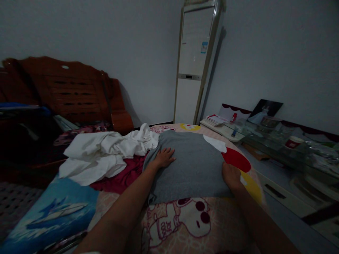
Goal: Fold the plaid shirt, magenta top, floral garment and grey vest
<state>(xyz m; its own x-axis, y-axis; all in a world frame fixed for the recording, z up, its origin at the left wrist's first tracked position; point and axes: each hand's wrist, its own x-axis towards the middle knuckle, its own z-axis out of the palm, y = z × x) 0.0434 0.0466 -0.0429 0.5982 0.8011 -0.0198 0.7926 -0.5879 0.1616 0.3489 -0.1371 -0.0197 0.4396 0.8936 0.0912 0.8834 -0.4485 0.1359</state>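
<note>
A grey knitted garment (189, 162) with a ribbed lower edge lies spread flat on the patterned cloth (225, 225). Fingers spread, my left hand (164, 158) rests flat on the garment's left part. My right hand (231, 175) is closed at its right edge, with the fabric's rim at the fingers. A white piece of cloth (215, 143) shows at the garment's upper right. Left of the garment are a crumpled white cloth (106, 151) and a dark red cloth (127, 174) partly under it.
A blue printed cloth (60, 208) covers the near left. Behind it is a carved wooden bench (71, 91). A tall air conditioner (193, 63) stands in the corner. At right, a glass-topped cabinet (275, 141) holds a paper cup (293, 142), a photo (265, 111) and papers (216, 120).
</note>
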